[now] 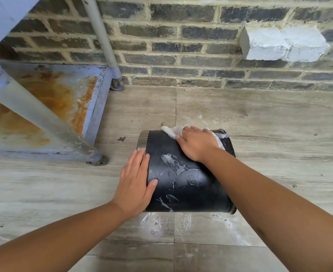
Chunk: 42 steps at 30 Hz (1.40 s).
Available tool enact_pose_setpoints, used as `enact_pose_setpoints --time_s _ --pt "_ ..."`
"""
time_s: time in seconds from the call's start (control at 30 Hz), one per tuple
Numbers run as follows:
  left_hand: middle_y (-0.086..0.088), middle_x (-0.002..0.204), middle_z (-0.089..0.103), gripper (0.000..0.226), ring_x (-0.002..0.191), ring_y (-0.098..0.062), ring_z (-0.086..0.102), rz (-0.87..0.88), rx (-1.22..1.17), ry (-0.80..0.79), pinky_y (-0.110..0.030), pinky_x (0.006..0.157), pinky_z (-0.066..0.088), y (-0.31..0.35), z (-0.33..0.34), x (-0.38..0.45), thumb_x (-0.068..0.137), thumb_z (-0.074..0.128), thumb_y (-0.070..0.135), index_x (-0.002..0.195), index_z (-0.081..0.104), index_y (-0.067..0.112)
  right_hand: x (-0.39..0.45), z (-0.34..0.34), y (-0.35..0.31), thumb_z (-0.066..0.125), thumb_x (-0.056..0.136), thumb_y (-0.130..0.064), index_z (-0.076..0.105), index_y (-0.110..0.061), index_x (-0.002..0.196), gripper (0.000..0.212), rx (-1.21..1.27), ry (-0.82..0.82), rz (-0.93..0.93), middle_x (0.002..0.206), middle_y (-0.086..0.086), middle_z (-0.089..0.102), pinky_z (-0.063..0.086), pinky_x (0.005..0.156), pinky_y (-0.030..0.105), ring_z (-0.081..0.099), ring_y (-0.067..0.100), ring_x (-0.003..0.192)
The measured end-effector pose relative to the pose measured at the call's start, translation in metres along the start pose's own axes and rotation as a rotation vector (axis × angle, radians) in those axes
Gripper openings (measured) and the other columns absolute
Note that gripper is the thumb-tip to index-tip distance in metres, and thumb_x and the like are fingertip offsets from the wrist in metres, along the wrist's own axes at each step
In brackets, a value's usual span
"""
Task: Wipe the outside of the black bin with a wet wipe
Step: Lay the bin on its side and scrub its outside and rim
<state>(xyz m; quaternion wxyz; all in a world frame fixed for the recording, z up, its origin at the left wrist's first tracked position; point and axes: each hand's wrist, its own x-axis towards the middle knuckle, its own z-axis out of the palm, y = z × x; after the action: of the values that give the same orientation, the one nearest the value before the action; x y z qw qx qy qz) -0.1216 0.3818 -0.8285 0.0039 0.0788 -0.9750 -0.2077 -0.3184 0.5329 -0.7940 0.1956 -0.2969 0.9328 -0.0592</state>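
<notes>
The black bin (189, 185) lies on its side on the tiled floor, a metal band at its left end, soapy streaks across its upper side. My left hand (136, 183) rests flat against the bin's left end, fingers together, thumb lying on the black surface. My right hand (196, 143) presses a white wet wipe (172, 131) onto the far upper part of the bin; the wipe sticks out to the left of my fingers and also shows at my wrist. The bin's far side is hidden.
Foamy water (181, 222) spreads on the floor tiles just in front of the bin. A rusty painted metal stair base (63, 95) with a slanted post stands at the left. A brick wall (201, 46) runs close behind the bin.
</notes>
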Motion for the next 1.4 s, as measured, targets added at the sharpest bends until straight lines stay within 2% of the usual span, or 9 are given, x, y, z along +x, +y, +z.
enact_pose_setpoints --time_s 0.13,0.5,0.73,0.83,0.9,1.03,1.13,1.27,1.4 --pt "-0.007 0.162 0.013 0.066 0.149 -0.014 -0.002 0.028 -0.062 0.041 -0.042 0.117 0.012 -0.005 0.002 0.007 0.095 0.031 0.04 0.152 0.02 0.008 -0.007 0.006 -0.012 0.024 0.101 -0.043 0.035 -0.009 0.144 0.056 0.078 0.013 -0.112 0.154 0.008 0.035 0.011 0.117 0.04 0.021 0.017 0.146" --pt "-0.004 0.16 0.015 0.064 0.149 -0.021 0.011 0.074 -0.196 0.068 -0.044 0.117 0.017 -0.012 -0.007 0.036 0.096 0.028 0.042 0.15 0.027 0.006 -0.057 0.006 -0.008 0.035 0.103 -0.026 0.05 -0.018 0.138 0.039 0.502 0.047 -0.388 0.145 0.001 0.049 0.015 0.119 0.031 0.033 0.008 0.14" --pt "-0.005 0.157 0.031 0.064 0.148 -0.016 0.02 0.026 -0.396 0.062 -0.051 0.118 0.021 -0.015 -0.022 0.051 0.096 0.025 0.046 0.146 0.04 0.009 -0.08 0.017 0.0 0.034 0.099 -0.031 0.057 -0.012 0.129 0.042 0.39 -0.035 -0.583 0.14 -0.002 0.054 0.014 0.118 0.027 0.032 0.003 0.139" --pt "-0.004 0.154 0.038 0.065 0.145 -0.012 0.023 0.018 -0.363 0.077 -0.051 0.117 0.02 -0.016 -0.031 0.054 0.094 0.025 0.05 0.144 0.043 0.013 -0.086 0.024 0.003 0.032 0.098 -0.036 0.064 -0.002 0.105 0.047 0.285 -0.059 -0.622 0.134 -0.004 0.059 0.015 0.119 0.031 0.029 -0.001 0.14" --pt "-0.006 0.156 0.035 0.072 0.146 -0.012 0.018 0.142 -0.171 0.021 -0.046 0.115 0.017 -0.02 -0.039 0.056 0.091 0.026 0.061 0.148 0.036 0.017 -0.09 0.027 0.004 0.036 0.099 -0.034 0.062 -0.001 0.088 0.044 0.277 -0.056 -0.647 0.126 0.001 0.065 0.017 0.118 0.033 0.031 0.001 0.14" --pt "-0.005 0.16 0.023 0.088 0.149 -0.02 0.016 0.655 0.324 -0.115 -0.047 0.112 0.017 -0.021 -0.043 0.051 0.08 0.045 0.075 0.146 0.034 0.017 -0.099 0.03 0.005 0.04 0.099 -0.029 0.064 0.001 0.09 0.039 0.296 -0.074 -0.699 0.11 0.007 0.07 0.021 0.117 0.034 0.038 0.007 0.138" --pt "-0.005 0.155 0.037 0.077 0.145 -0.022 0.03 0.777 0.393 -0.169 -0.048 0.108 0.029 -0.012 -0.036 0.042 0.079 0.053 0.067 0.137 0.047 0.018 -0.105 0.036 0.006 0.045 0.098 -0.025 0.063 0.0 0.082 0.035 0.307 -0.053 -0.743 0.106 0.01 0.071 0.025 0.116 0.038 0.045 0.014 0.134" --pt "-0.008 0.143 0.054 0.016 0.135 -0.026 0.047 0.902 0.347 -0.122 -0.047 0.098 0.042 -0.007 -0.035 0.037 0.09 0.056 0.032 0.093 0.068 0.021 -0.106 0.039 0.005 0.045 0.098 -0.026 0.066 -0.004 0.089 0.031 0.255 -0.055 -0.789 0.119 0.007 0.068 0.025 0.115 0.04 0.045 0.014 0.133" --pt "-0.01 0.137 0.059 0.021 0.132 -0.027 0.051 0.975 0.345 -0.12 -0.046 0.097 0.042 -0.01 -0.035 0.028 0.09 0.053 0.02 0.069 0.056 0.02 -0.107 0.04 0.005 0.05 0.097 -0.027 0.06 -0.009 0.073 0.032 0.169 -0.032 -0.85 0.118 0.006 0.069 0.026 0.115 0.039 0.048 0.015 0.132"
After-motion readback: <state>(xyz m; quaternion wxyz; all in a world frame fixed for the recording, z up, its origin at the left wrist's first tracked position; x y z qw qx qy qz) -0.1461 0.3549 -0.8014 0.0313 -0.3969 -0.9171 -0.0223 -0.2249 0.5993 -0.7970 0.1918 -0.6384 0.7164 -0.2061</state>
